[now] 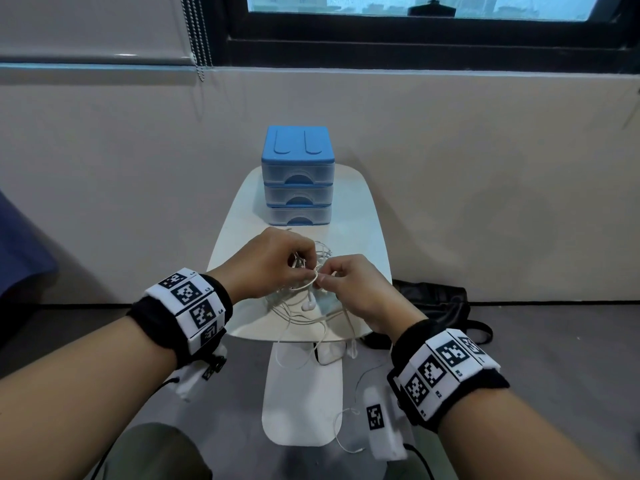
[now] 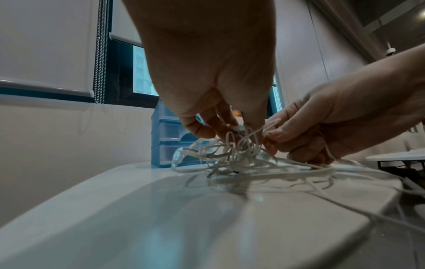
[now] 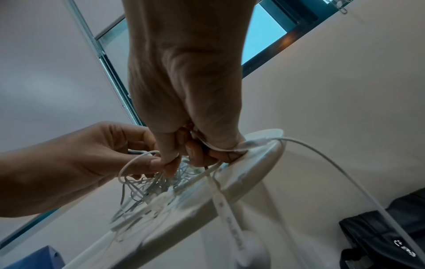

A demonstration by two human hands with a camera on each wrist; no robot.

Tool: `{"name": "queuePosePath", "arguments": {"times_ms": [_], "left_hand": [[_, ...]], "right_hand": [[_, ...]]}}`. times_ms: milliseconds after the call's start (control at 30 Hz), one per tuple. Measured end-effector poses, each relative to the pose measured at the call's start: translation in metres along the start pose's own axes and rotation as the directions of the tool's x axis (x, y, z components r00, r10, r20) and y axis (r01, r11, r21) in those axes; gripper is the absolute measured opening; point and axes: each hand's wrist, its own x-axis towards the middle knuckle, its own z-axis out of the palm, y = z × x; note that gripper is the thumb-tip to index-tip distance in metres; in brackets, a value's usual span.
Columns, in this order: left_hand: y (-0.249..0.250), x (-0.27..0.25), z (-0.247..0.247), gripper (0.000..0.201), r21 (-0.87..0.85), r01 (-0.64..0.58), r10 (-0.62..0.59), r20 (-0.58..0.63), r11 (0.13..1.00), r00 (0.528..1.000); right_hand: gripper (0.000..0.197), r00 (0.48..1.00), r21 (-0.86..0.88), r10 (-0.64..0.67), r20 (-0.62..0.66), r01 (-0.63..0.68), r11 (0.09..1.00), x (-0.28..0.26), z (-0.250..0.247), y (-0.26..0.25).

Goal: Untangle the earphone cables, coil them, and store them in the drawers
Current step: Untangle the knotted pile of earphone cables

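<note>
Both hands work at the knot of white earphone cables point(image 1: 304, 292), which lies mid-surface point(image 1: 239, 244), loose ends dangling off its near edge. The left hand point(image 1: 273, 261) pinches one loop and the right hand point(image 1: 349, 289) another, likely to tease them apart. The drawers point(image 1: 297, 174) wait closed at the far end.

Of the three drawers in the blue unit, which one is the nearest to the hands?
The bottom drawer: it sits lowest in the stack on the table, its front just beyond the left hand and right hand.

Wristbands point(image 1: 187, 299) carry square coded markers — small labels too blurred.
</note>
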Motion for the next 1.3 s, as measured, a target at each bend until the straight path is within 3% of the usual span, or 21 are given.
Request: {"name": "queuePosePath", "arguments": {"times_ms": [267,500,700,867,1000,1300], "left_hand": [[-0.009,-0.001,-0.002,0.012,-0.011,-0.020,0.020,-0.041,1.000,0.999],[0.001,0.003,-0.005,0.019,0.148,0.040,-0.045,0.028,0.988,0.999],[0.005,0.003,-0.005,0.015,0.050,0.044,-0.045,0.028,0.998,0.999],[0.014,0.000,-0.007,0.010,0.096,0.023,-0.017,-0.056,0.995,0.998],[0.017,0.001,-0.012,0.013,0.192,0.067,-0.063,-0.027,0.979,0.998],[0.017,0.004,-0.014,0.004,0.053,0.151,-0.151,-0.007,0.987,0.989]], "right_hand": [[0.021,1.000,0.079,-0.001,0.006,0.001,0.997,0.006,0.003,-0.004],[0.017,0.999,-0.062,0.039,-0.029,-0.041,0.997,0.004,-0.006,-0.014],[0.018,0.997,-0.106,0.035,-0.073,-0.043,0.993,-0.003,-0.007,-0.018],[0.020,0.989,-0.025,0.084,-0.119,-0.087,0.996,-0.005,0.001,-0.015],[0.021,0.988,0.084,0.105,-0.116,-0.096,0.992,-0.001,0.003,-0.017],[0.012,0.989,0.169,0.134,-0.058,-0.123,0.978,0.009,0.001,-0.021]]}}
